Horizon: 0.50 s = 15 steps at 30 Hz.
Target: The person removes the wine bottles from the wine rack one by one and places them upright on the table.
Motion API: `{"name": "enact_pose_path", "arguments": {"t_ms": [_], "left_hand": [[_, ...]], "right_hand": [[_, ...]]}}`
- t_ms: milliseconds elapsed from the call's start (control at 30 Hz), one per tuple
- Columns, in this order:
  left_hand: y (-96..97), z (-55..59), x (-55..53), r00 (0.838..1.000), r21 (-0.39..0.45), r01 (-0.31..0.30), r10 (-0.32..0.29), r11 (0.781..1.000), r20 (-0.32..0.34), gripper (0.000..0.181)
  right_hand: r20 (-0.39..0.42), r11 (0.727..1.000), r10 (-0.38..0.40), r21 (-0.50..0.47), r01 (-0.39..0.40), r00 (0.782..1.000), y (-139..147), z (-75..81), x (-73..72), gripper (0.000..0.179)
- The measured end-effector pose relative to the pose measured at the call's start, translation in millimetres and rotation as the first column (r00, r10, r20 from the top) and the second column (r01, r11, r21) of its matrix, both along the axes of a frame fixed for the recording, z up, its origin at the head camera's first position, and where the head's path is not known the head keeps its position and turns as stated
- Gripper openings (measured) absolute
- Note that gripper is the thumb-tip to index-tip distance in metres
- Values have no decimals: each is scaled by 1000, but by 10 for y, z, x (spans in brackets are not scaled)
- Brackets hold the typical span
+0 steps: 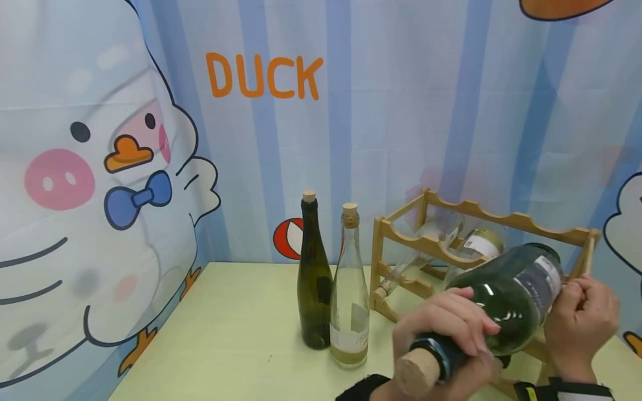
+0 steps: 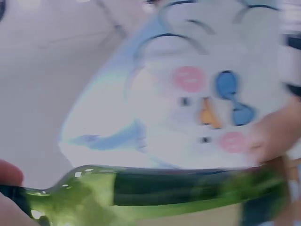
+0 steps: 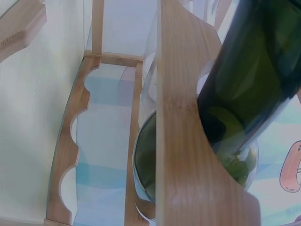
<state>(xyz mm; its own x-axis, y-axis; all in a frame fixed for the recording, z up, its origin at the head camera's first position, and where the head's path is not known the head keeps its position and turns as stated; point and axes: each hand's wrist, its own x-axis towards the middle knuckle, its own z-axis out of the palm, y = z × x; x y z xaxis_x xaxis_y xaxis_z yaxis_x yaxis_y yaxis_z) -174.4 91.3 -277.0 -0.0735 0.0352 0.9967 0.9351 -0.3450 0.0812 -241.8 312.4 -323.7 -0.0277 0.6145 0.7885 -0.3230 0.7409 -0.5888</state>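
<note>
My left hand (image 1: 443, 320) grips a large green wine bottle (image 1: 506, 301) by its neck, the cork (image 1: 417, 372) pointing toward me. The bottle is tilted, its base up over the front of a wooden wine rack (image 1: 521, 221). At the rack's right end, my right hand (image 1: 582, 323) holds the end frame with curled fingers. In the right wrist view the bottle's lower part (image 3: 254, 70) overlaps a scalloped rail (image 3: 181, 117); the right hand itself is outside that view. The left wrist view catches the bottle's side (image 2: 164, 188) and left fingertips (image 2: 9, 173).
Inside the rack lie a clear corked bottle (image 1: 403, 270) and another bottle with a white label (image 1: 481, 245). Left of it, a dark green corked bottle (image 1: 313, 278) and a clear corked bottle (image 1: 349, 284) stand upright on the pale table (image 1: 241, 334). A duck-print curtain (image 1: 391, 111) hangs behind.
</note>
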Motion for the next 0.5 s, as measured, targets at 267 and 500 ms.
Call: {"name": "enact_pose_path", "arguments": {"t_ms": [267,500], "left_hand": [[-667,48,-99,962,101,156,-175,983,212,27],[-1250,630,142,837,92,161,-186,983,515,42]], "right_hand": [[51,999,-2,43,-1,999,-28,-9,25,28],[51,999,0,42,-2,999,-43,-7,34,29]]}}
